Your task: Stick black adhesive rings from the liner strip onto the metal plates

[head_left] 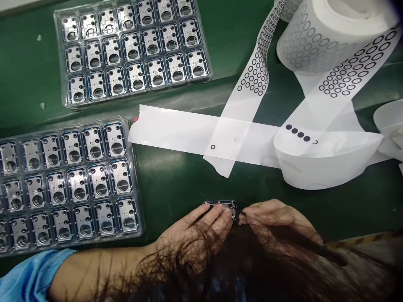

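A small silver metal plate with a dark blue edge lies on the green table in front of me. My left hand rests over it, fingers laid across its face and holding it against the table, so much of the plate is covered. To its right, my right hand pinches dark, slim tweezers. Their tip end is close to the plate's right edge; whether it touches cannot be made out. Dark hair in the foreground hides the lower parts of both hands.
Two clear plastic trays, one at the upper left and one at the left, hold rows of similar plates. White strips with black rings and dots cross the table. A large roll of ring stickers stands at the upper right.
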A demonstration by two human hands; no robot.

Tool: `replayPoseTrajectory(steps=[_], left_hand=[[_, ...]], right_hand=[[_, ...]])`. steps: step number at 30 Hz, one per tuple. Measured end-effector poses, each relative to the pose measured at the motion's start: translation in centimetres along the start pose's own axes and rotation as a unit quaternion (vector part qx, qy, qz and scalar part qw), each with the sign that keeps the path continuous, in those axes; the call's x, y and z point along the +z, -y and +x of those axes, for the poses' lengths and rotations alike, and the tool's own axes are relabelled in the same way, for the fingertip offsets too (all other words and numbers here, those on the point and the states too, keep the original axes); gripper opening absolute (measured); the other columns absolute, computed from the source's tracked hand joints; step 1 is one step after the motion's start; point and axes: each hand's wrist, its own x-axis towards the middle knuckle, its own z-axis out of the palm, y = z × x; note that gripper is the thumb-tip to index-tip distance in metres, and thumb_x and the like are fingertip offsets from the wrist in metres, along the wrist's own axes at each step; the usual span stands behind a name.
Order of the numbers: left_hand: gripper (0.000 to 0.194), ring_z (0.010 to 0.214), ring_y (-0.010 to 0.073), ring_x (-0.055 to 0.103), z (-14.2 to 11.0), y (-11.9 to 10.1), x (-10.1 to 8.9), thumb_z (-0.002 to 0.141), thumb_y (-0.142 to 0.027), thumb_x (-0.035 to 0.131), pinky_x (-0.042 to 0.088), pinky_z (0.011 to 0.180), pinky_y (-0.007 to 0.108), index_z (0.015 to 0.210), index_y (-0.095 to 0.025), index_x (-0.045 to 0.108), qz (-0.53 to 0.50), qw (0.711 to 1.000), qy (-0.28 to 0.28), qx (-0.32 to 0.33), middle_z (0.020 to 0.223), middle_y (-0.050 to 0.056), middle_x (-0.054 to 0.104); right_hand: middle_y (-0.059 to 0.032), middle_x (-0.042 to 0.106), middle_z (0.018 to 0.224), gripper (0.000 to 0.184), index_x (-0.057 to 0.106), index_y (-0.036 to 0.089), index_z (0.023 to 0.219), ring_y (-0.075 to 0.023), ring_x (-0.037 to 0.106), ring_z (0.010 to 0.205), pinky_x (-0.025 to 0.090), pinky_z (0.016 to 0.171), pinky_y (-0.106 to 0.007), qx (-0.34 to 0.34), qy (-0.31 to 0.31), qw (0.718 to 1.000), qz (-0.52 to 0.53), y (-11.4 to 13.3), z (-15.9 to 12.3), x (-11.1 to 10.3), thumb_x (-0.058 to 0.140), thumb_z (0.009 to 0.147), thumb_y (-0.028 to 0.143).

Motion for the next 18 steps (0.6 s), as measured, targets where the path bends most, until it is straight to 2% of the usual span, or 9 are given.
replayPoseTrajectory(steps=[6, 12, 18], left_hand=[[0.042, 0.146, 0.0213, 0.049, 0.09, -0.17, -0.41, 0.103, -0.023, 0.043, 0.044, 0.123, 0.035, 0.141, -0.021, 0.061, -0.001, 0.999, 0.031, -0.012, 0.153, 0.000, 0.058], [0.044, 0.141, 0.0209, 0.053, 0.03, 0.01, -0.10, 0.101, -0.022, 0.045, 0.047, 0.121, 0.034, 0.141, -0.017, 0.062, -0.030, 0.999, -0.008, -0.017, 0.149, 0.002, 0.061], [0.044, 0.139, 0.0216, 0.054, 0.01, 0.07, 0.08, 0.099, -0.023, 0.048, 0.048, 0.119, 0.034, 0.140, -0.017, 0.063, -0.038, 0.999, -0.024, -0.025, 0.147, 0.001, 0.063]], right_hand=[[0.0037, 0.078, 0.081, 0.023, 0.078, 0.035, 0.081, -0.0136, 0.075, 0.071, 0.063, 0.069, -0.023, 0.010, -0.003, 0.999, 0.035, 0.36, 0.40, 0.29, 0.076, 0.080, 0.012], [0.0060, 0.077, 0.082, 0.031, 0.077, 0.033, 0.081, -0.0119, 0.075, 0.073, 0.064, 0.069, -0.020, -0.006, -0.014, 0.999, 0.041, 0.66, 0.50, 0.44, 0.072, 0.075, 0.003], [0.0028, 0.078, 0.080, 0.026, 0.078, 0.032, 0.079, -0.0118, 0.074, 0.072, 0.063, 0.071, -0.019, 0.019, -0.022, 0.999, 0.042, 0.45, 0.14, 0.24, 0.073, 0.076, 0.007]])
